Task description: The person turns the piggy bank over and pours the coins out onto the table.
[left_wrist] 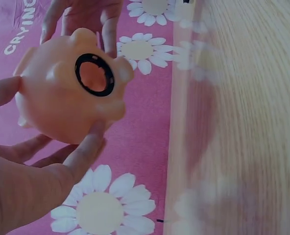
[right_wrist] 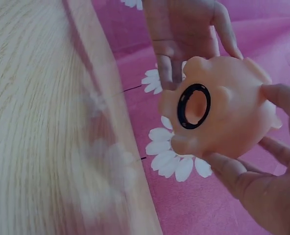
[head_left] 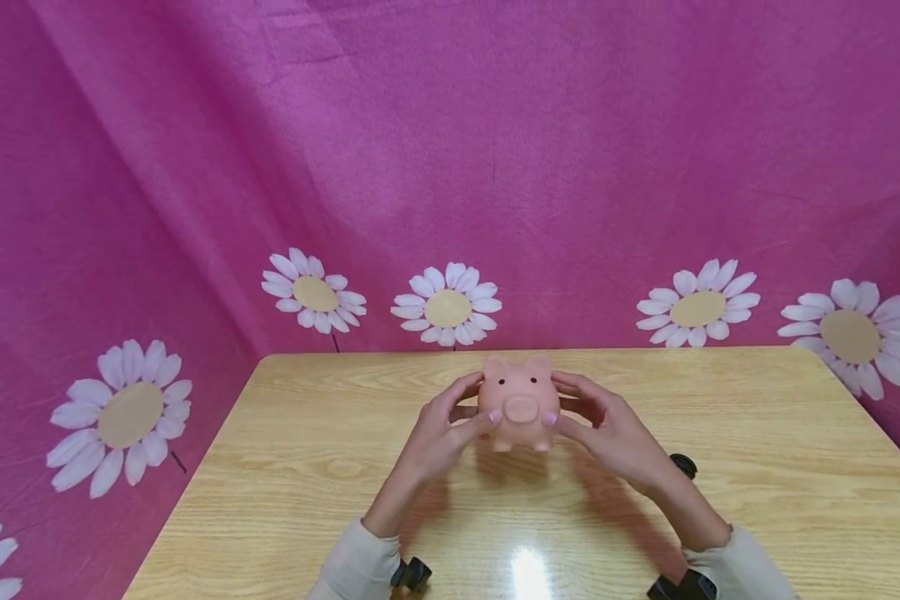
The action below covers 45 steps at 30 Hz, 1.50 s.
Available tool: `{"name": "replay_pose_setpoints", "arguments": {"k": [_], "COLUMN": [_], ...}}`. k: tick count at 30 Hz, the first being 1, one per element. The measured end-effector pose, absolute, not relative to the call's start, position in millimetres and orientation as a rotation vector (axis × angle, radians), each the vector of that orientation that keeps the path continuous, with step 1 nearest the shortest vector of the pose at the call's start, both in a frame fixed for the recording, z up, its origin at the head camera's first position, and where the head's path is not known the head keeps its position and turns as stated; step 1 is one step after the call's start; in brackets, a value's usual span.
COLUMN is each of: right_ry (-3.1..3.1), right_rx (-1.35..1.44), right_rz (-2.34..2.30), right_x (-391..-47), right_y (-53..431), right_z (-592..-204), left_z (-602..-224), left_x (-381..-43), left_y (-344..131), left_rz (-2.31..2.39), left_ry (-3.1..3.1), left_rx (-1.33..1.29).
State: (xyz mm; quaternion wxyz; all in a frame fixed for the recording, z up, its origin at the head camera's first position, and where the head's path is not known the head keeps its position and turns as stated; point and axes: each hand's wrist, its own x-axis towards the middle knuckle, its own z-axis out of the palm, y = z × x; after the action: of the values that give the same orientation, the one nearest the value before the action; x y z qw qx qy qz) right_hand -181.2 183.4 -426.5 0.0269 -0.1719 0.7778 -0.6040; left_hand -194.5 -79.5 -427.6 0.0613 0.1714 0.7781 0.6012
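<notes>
A pink piggy bank point(head_left: 521, 404) is held up off the table, its snout and two dark eyes turned towards me. My left hand point(head_left: 437, 435) grips one side, thumb by the snout and fingers spread around the flank. On the opposite side my right hand point(head_left: 621, 437) holds it the same way. Both wrist views look at its underside, where a black ring point(left_wrist: 77, 73) surrounds an uncovered round hole point(right_wrist: 196, 107). A round black cap-like piece point(head_left: 684, 465) lies on the table beside my right wrist, partly hidden by it.
The wood-grain table point(head_left: 307, 467) reaches back to a magenta cloth point(head_left: 450, 167) printed with white daisies, which also hangs along the left side. Black wrist straps point(head_left: 411, 573) show at both sleeves. Glare brightens the table's near middle.
</notes>
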Motion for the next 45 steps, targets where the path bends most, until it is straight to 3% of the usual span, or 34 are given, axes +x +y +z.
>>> {"name": "replay_pose_setpoints", "arguments": {"k": [10,17,45], "right_ry": [2.342,2.284,2.358], "right_rx": [-0.615,-1.065,-0.493], "right_rz": [-1.945,-2.142,-1.900], "right_x": [-185,-179,-180], "right_y": [186,190,185], "right_z": [-432,-415,-428], "left_z": [-431,-416,-429], "left_x": [-196,-190,-193], "left_y": [-79,-82,-80], "left_rz": [1.910,2.131,1.871], "left_ry": [2.388,2.267,2.378], "left_rx": [0.625,1.065,0.571]}}
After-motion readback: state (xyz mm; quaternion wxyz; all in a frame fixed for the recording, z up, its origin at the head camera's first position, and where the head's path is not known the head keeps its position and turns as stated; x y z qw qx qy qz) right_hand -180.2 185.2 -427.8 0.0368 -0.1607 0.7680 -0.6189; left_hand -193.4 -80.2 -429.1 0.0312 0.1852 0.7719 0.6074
